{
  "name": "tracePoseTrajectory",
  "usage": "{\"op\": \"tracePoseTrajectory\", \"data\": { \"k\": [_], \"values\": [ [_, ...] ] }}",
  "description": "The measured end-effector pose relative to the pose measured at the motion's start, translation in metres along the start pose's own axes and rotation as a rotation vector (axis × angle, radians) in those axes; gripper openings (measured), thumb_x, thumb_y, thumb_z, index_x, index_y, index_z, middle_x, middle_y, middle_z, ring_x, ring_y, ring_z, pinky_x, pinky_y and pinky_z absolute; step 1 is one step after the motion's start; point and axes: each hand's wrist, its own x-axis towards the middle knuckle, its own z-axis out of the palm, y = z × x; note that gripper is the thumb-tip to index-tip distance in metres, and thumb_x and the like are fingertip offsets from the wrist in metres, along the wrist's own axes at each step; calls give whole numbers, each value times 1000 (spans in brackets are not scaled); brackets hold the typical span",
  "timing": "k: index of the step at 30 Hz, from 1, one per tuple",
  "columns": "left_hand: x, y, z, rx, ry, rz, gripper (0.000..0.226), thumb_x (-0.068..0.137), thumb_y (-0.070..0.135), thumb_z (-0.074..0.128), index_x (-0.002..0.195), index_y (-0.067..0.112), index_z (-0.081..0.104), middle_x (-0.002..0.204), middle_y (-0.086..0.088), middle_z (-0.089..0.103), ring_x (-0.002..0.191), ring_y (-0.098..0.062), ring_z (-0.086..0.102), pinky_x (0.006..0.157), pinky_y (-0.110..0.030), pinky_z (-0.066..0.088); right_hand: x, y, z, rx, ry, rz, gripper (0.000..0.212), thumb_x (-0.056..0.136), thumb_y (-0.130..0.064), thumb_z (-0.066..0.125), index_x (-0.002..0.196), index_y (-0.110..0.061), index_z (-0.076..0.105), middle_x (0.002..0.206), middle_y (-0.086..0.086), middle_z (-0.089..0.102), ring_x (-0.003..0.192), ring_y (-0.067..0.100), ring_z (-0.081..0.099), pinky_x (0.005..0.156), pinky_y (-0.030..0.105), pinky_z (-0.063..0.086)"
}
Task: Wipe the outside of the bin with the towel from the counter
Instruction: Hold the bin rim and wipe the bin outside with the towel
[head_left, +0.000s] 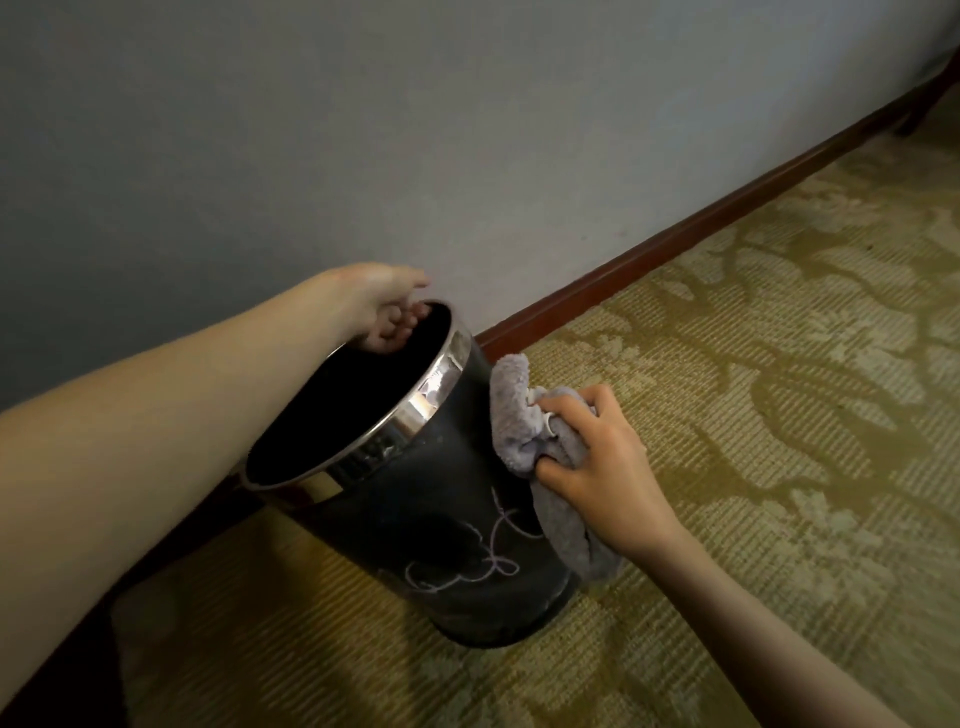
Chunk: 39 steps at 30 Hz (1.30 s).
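Note:
A black round bin (441, 545) with a shiny metal rim and pale scribbles on its side stands tilted on the carpet near the wall. My left hand (379, 306) grips the far edge of the rim, fingers curled inside the opening. My right hand (597, 467) is shut on a bunched grey towel (511, 415) and presses it against the bin's right side, below the rim. Part of the towel hangs down behind my wrist.
A grey-blue wall (415, 130) with a dark red-brown baseboard (675, 239) runs diagonally behind the bin. Patterned yellow-green carpet (779, 364) covers the floor to the right and front. A dark furniture leg (930, 93) shows at the far upper right.

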Motion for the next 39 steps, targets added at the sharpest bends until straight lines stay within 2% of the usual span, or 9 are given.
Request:
{"op": "tracePoseTrajectory", "data": {
  "k": [3,10,15,17,20,25,29,35,39],
  "values": [
    [-26,0,-13,269,31,181,49,88,58,38,73,15,58,68,4,54,51,-8,43,44,-15,38,3,0,2,-23,-6,-1,44,77,-26,68,117,-33,52,108,-8,36,94,12,46,75,33,43],
    [-95,-19,-28,674,-74,457,36,77,54,61,68,20,64,67,9,64,56,-6,53,56,-22,41,17,-10,12,16,-24,-22,40,77,-27,66,115,-32,53,105,-6,37,92,9,44,76,29,43],
    [-95,-30,-32,922,232,538,35,76,47,66,78,13,57,74,-2,62,70,-20,56,59,-30,38,26,-6,16,24,-59,3,42,78,-27,65,118,-32,53,105,-5,38,91,9,45,73,24,37],
    [-93,-33,-35,888,170,469,37,75,46,68,83,10,61,77,-7,68,72,-25,64,58,-28,43,25,-2,16,4,-70,29,43,78,-27,65,119,-30,54,106,-4,39,90,10,45,73,27,39],
    [-89,-40,-35,784,61,464,22,79,35,69,72,15,63,63,-1,65,53,-11,63,52,-21,48,23,1,15,-13,-86,59,43,78,-27,65,120,-28,53,107,-2,40,90,13,46,75,32,42],
    [-79,-40,-28,750,192,547,27,76,36,69,56,21,61,53,3,56,54,-12,54,56,-26,38,23,6,12,-19,-44,53,39,78,-23,67,114,-29,54,104,-4,39,88,8,42,69,14,34],
    [-69,-33,-15,681,193,545,29,78,33,66,56,15,61,52,3,50,53,-13,45,51,-26,29,28,4,6,-1,-8,53,38,79,-20,68,114,-29,57,103,-3,40,89,12,44,70,21,33],
    [-56,-3,7,717,173,564,27,78,28,64,57,13,53,47,-3,37,49,-20,34,50,-29,25,36,-9,-3,60,55,-36,39,75,-20,68,110,-34,58,102,-7,39,86,-1,41,75,5,32],
    [-49,8,12,730,119,560,30,80,25,63,56,12,50,50,-5,39,48,-21,33,47,-28,24,37,-10,-8,52,21,-22,43,76,-19,68,115,-31,55,107,-3,40,93,9,44,77,20,38]
  ]
}}
